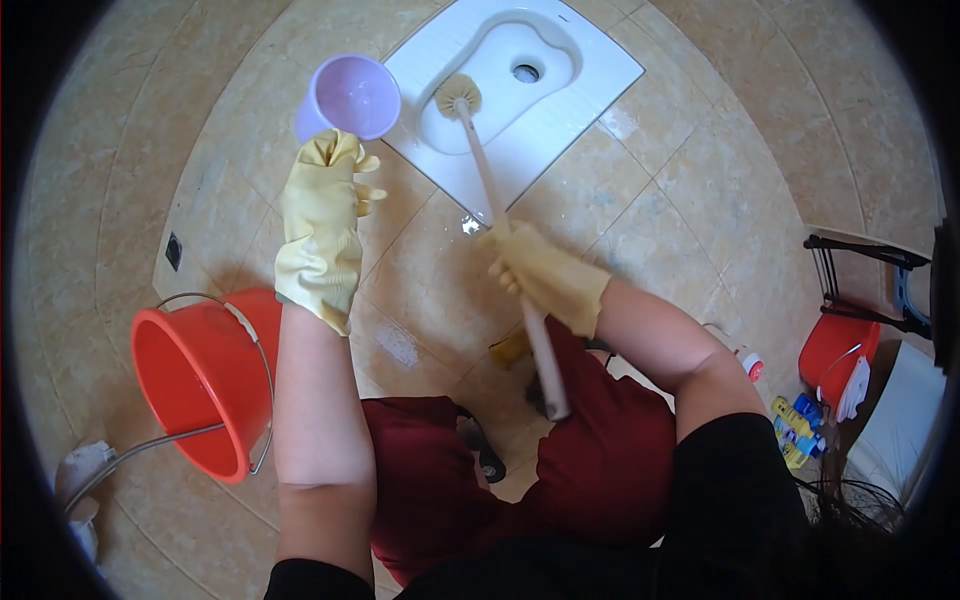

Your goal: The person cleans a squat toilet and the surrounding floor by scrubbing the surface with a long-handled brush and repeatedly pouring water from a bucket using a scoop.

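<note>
Beige marbled tiles cover the floor (pixel 640 215), damp-looking in places, with a white ceramic squat toilet (pixel 598 62) set into it. A large orange-red plastic bucket (pixel 180 385) leans at the left, a grey hose (pixel 145 455) running into its mouth; yellow and blue bottles (pixel 797 430) stand at the far right. A long-handled brush with a pale stick and round beige bristle head (pixel 484 168) points up and left, its long axis slanting from the person's knees to the toilet's basin, where the bristles sit. The yellow-gloved right hand (pixel 538 268) grasps the handle around its middle. The yellow-gloved left hand (pixel 322 195) is at a lilac plastic tub (pixel 358 95); whether it grips this, I cannot tell.
</note>
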{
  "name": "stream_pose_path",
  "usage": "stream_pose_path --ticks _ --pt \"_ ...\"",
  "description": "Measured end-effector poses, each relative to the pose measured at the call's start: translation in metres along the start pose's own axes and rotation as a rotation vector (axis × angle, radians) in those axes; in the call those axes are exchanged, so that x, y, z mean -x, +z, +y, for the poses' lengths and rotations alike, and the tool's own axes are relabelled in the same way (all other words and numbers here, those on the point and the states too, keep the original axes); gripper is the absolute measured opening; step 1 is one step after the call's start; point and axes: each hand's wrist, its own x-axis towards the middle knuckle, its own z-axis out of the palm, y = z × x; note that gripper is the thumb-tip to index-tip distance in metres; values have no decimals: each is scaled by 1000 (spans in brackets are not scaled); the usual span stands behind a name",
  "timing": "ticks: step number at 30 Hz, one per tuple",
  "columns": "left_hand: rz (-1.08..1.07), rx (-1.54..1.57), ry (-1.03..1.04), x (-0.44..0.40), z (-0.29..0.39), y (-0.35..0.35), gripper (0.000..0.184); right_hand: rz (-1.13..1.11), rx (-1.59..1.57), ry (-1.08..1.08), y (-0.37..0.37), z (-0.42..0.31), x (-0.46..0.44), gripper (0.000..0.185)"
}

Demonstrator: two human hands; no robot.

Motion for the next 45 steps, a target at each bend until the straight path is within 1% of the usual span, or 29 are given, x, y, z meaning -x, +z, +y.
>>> stream_pose_path --ticks 1,3,5,6,8,10,12,13,15,17,19,20,21,22,23,25,26,27,29,30,31,32,34,36,38,40,41,43,45 --pt "-4 12 -3 0 -1 0 31 -42 13 -25 -11 -1 -2 27" --pt "-5 4 -10 0 0 1 30 5 -43 -106 -40 -23 -31 26" --pt "-2 -5 -9 0 1 1 30 130 17 -4 -61 -61 -91 31" --pt "4 -19 -5 0 1 0 30 126 14 -7 -54 -63 -93 31" --pt "-8 -37 -13 2 -3 2 30 20 -125 -97 -28 -58 -82 30" --pt "19 -22 -24 -2 -3 1 30 -197 -318 -147 2 -13 -22 30" --pt "-4 -11 -10 -7 -6 -2 29 -107 -119 -49 37 8 11 31" --pt "-30 -6 -10 -6 -10 -3 29 -110 -115 -45 34 1 12 31" --pt "-11 -17 -21 -2 -12 -1 28 -99 -69 20 16 -16 11 33" --pt "12 -16 -3 0 -8 3 27 -128 -64 -93 -23 -33 -26 33" --pt "0 -14 -21 3 -5 3 26 -24 -350 -194 -44 -63 -46 32" --pt "1 -16 -17 5 -1 5 26 -25 -352 -197 -52 -59 -38 32" --pt "0 3 -16 10 2 6 22 -82 -290 -392 -57 -51 -18 32" --pt "4 27 -11 12 5 7 18 -112 -250 -494 -70 -46 -15 32" --pt "4 32 -7 13 7 5 18 -140 -215 -596 -84 -40 -13 32" --pt "-23 32 -47 14 9 2 18 -635 -721 -163 -121 -13 -43 35" --pt "-19 36 -48 14 10 1 18 -637 -716 -161 -130 -11 -55 35" --pt "2 22 -48 15 10 -1 17 -437 -477 -331 -131 -14 -59 37" --pt "23 2 -49 17 8 -3 17 -239 -238 -489 -129 -14 -69 38" --pt "36 1 -43 16 7 -5 18 -37 155 -922 -106 -32 -59 36" --pt "50 -3 -38 15 6 -7 18 47 366 -1126 -82 -42 -59 35" --pt "53 -8 -40 12 2 -9 18 179 560 -1327 -58 -53 -58 35" --pt "52 -34 -6 5 -8 -12 28 36 -121 -218 -25 -67 -71 35" --pt "37 -29 -6 0 -14 -14 28 -6 -67 -318 -20 -25 -35 35" --pt "28 -19 -5 -4 -13 -12 29 40 227 -48 -19 2 -41 37" --pt "58 -7 -20 -4 -10 -7 28 39 257 43 -5 21 -7 37" --pt "56 -8 -17 -4 -9 -5 28 41 254 40 -5 17 -7 37" --pt "51 -13 -15 -4 -8 -1 28 22 115 -8 -5 7 -16 38" --pt "36 -34 -9 2 -4 6 28 -48 -37 -212 -34 -6 -41 37"
